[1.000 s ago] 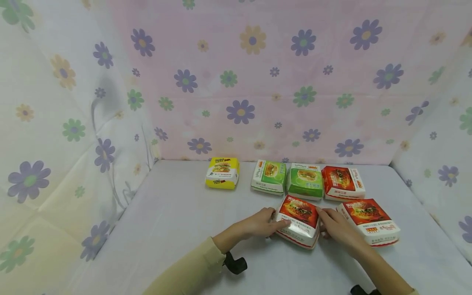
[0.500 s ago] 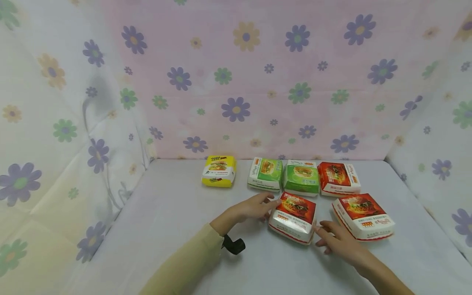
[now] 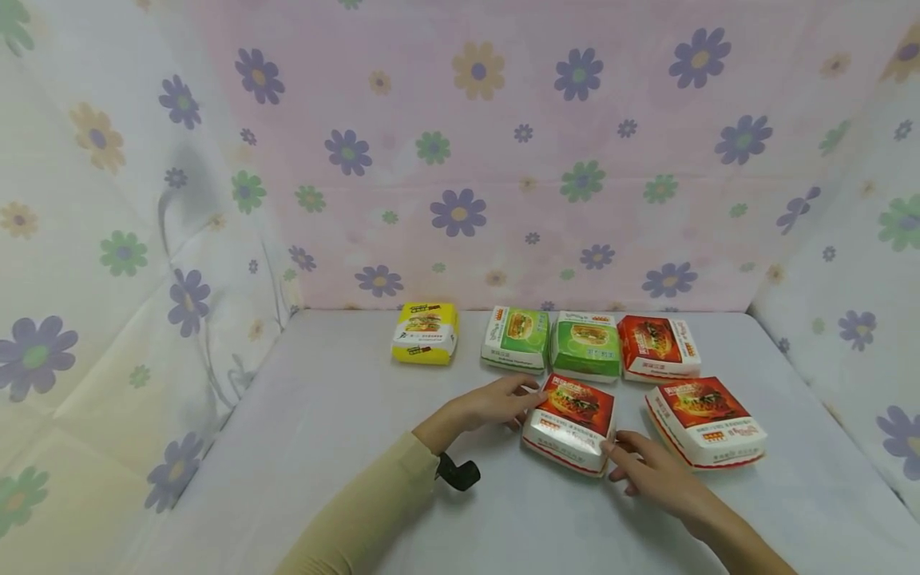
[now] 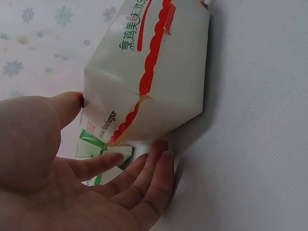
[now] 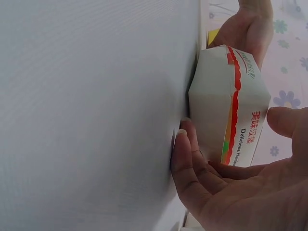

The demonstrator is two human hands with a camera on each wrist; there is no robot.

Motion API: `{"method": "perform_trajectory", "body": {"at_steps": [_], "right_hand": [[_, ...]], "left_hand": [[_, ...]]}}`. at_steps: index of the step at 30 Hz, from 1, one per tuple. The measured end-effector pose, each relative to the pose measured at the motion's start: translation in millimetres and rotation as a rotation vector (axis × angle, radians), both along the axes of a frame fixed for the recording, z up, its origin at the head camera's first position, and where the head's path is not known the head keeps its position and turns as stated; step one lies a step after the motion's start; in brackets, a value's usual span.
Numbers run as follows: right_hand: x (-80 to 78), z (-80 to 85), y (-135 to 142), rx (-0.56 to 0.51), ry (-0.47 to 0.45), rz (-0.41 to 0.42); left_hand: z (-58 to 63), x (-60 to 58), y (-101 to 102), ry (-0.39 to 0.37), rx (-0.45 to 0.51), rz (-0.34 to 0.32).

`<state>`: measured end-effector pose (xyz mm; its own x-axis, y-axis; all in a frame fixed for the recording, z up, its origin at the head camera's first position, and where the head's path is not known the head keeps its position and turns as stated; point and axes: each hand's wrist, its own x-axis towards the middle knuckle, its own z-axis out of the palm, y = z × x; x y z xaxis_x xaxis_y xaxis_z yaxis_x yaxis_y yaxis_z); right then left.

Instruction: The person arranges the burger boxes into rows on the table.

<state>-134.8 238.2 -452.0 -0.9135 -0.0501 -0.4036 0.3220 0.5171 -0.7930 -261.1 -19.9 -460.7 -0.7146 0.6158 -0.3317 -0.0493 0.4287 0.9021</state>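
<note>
A red and white burger box (image 3: 570, 423) sits on the white table between my two hands, its lid printed with a hamburger. My left hand (image 3: 496, 403) lies at its left side, the thumb touching the upper edge and the relaxed fingers spread low beside the wall in the left wrist view. At the box's near right corner is my right hand (image 3: 657, 475), its thumb touching the lid's edge. In the right wrist view the right fingertips (image 5: 182, 144) lie low by the tabletop, and the paper box (image 5: 226, 106) shows its scalloped red seam.
Behind stand two green burger boxes (image 3: 515, 339) side by side and a red one (image 3: 659, 347). Another red box (image 3: 707, 423) lies right of my right hand. A yellow box (image 3: 425, 333) stands apart at the back left. Flowered cloth (image 3: 467, 144) surrounds the table.
Both hands have loosened from the red box since a second ago. The right hand drew back toward me, then its thumb came to the box's corner again. The view shifted slightly.
</note>
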Motion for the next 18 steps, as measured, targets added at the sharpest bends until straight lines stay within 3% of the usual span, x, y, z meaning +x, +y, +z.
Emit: {"method": "perform_trajectory", "body": {"at_steps": [6,18], "right_hand": [[-3.2,0.9,-1.4,0.005,0.006,0.008],[-17.6,1.6,3.2,0.020,0.027,0.051]], "left_hand": [[-0.7,4.7,-1.1,-0.013,0.008,-0.003],[-4.5,23.1,-3.4,0.007,-0.004,0.080]]}}
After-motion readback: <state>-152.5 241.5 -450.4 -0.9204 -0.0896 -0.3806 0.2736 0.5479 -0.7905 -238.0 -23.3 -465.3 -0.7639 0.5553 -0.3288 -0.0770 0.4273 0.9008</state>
